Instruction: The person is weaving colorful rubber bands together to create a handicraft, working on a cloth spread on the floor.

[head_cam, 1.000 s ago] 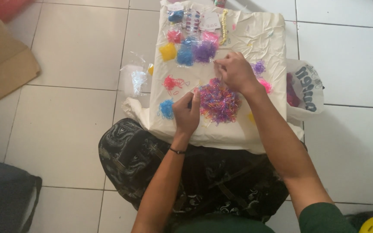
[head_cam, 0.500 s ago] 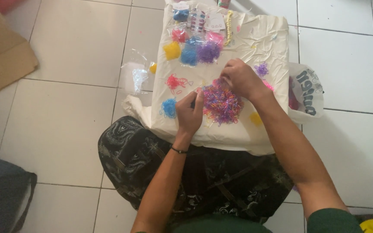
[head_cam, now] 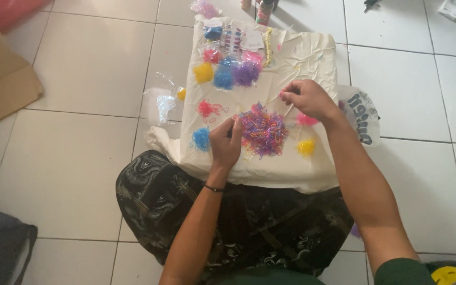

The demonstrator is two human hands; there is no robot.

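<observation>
Mixed pile: a heap of small multicoloured elastic bands (head_cam: 263,132) was seen lying in the middle of a cream cloth (head_cam: 312,58) spread over the lap and the tiled floor (head_cam: 91,68).
Left hand: the left hand (head_cam: 226,143) was held at the pile's left edge, fingers curled closed with the thumb against the bands; whether a band was pinched could not be told.
Right hand: the right hand (head_cam: 308,99) was raised just above and right of the pile, fingertips drawn together, apparently pinched on something small and pink that could not be made out clearly.
Change: half a second before, the right hand had been lower, over the top of the pile; it had since been moved up and to the right, while the left hand had been kept where it was.
Sorted heaps: a blue heap (head_cam: 201,139) lay left of the left hand, a red heap (head_cam: 207,109) above it, a yellow heap (head_cam: 306,147) and a pink heap (head_cam: 307,120) right of the pile.
Bags: filled clear bags of bands (head_cam: 227,74) were gathered at the cloth's far end.
Side items: an empty clear bag (head_cam: 162,100) lay on the floor left of the cloth, a printed plastic bag (head_cam: 362,113) right of it.
</observation>
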